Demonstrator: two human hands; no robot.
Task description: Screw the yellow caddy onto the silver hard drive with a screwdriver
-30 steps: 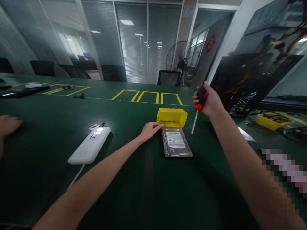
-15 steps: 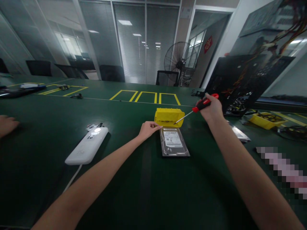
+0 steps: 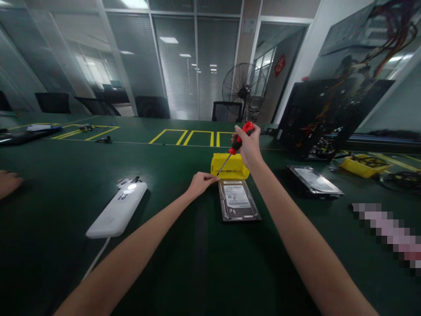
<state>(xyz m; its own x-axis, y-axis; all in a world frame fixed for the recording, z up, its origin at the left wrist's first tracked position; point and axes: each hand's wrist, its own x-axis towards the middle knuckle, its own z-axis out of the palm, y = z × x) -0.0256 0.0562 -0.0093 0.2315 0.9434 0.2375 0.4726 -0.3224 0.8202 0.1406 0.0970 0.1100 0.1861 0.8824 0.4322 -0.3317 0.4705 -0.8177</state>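
Observation:
My right hand (image 3: 251, 142) is wrapped round the red and black handle of a screwdriver (image 3: 237, 142). Its thin shaft slants down to the left, and the tip ends close to the fingertips of my left hand (image 3: 200, 185). The left thumb and fingers are pinched together at the top left corner of a hard drive (image 3: 237, 199). Whatever they hold there is too small to make out. The hard drive lies label side up on the green table (image 3: 184, 263). Just behind it sits a yellow plastic bin (image 3: 226, 163), with its inside facing me.
A white power bank (image 3: 118, 210) with a cable lies to the left. Another hard drive (image 3: 314, 181) rests right of my forearm. Behind it stand an open black computer case (image 3: 315, 114) and a second yellow bin (image 3: 365, 166). Another person's hand (image 3: 9, 183) is at the left edge.
My right hand has swung left with the screwdriver, bringing its tip from over the yellow bin to my left fingertips. The left hand stays at the drive's corner.

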